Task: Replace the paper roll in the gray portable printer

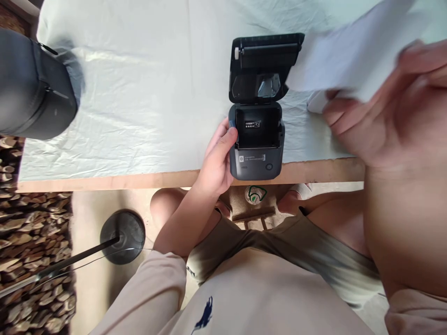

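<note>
A small black label printer [256,163] stands near the table's front edge. Its lid [247,70] is swung back, and the paper bay beneath shows no roll, only a small printed sticker. Wrapped round the printer's left side, my left hand [218,156] has its thumb on the rim of the bay. Off to the right, my right hand [380,111] grips a white sheet of paper [342,58], smeared by motion, whose left end passes close to the open lid. A white rounded thing [316,102] shows under the sheet beside my fingers; its kind is unclear.
A pale cloth [139,93] covers the table, with a bare wooden edge [157,180] in front. At the far left stands a dark zipped case [35,88]. Below are a round black stand base [122,237] and stacked firewood [35,251].
</note>
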The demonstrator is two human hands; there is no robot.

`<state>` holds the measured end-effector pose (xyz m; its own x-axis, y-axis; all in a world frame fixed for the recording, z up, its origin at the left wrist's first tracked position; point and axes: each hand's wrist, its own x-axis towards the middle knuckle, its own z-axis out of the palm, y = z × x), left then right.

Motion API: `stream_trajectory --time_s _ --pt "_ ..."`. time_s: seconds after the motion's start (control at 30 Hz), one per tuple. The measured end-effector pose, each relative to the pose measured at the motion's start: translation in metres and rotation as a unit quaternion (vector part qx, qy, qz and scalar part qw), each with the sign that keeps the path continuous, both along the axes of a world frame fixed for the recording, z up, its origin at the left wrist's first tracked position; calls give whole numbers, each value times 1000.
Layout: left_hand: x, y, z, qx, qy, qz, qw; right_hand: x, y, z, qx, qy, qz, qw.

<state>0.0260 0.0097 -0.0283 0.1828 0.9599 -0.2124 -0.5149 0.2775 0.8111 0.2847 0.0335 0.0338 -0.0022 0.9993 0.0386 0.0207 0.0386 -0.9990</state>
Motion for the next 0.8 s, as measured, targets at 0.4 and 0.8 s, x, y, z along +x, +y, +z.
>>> stream_trajectory --time_s 0.4,0.8 --pt "1 0 1 -5 15 3 1000 12 17 -29 -70 -49 3 996" --pt "1 0 1 -9 15 -3 1000 -4 6 -27 -69 31 52 996"
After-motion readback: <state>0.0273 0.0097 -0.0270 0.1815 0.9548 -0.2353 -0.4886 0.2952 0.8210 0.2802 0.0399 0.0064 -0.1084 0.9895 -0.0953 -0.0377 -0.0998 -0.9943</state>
